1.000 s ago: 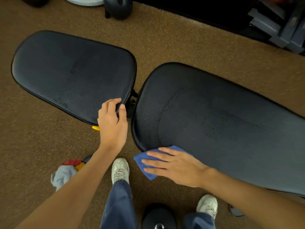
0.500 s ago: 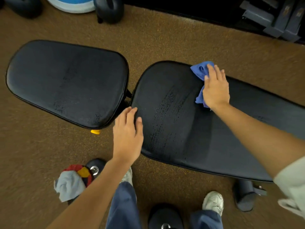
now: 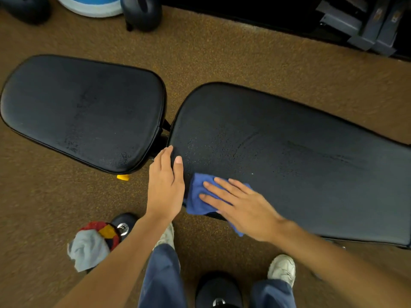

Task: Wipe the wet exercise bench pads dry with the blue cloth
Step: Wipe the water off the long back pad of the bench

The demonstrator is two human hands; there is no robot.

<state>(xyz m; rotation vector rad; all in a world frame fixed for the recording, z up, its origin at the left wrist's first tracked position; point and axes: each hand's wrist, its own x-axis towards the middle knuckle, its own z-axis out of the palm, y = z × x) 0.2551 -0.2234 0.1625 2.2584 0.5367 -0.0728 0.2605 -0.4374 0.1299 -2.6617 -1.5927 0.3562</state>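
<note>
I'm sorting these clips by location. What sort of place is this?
Most likely a gym or home workout room: a padded black bench with a separate seat pad, speckled rubber-like flooring, and what looks like weight equipment at the far edge.

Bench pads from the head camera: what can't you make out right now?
- Long pad: its right end is cut off by the frame edge.
- Blue cloth: partly covered by the right hand.
- Pad's near corner: hidden under the left hand and the cloth.
- Bench frame: hidden beneath both pads.
</note>
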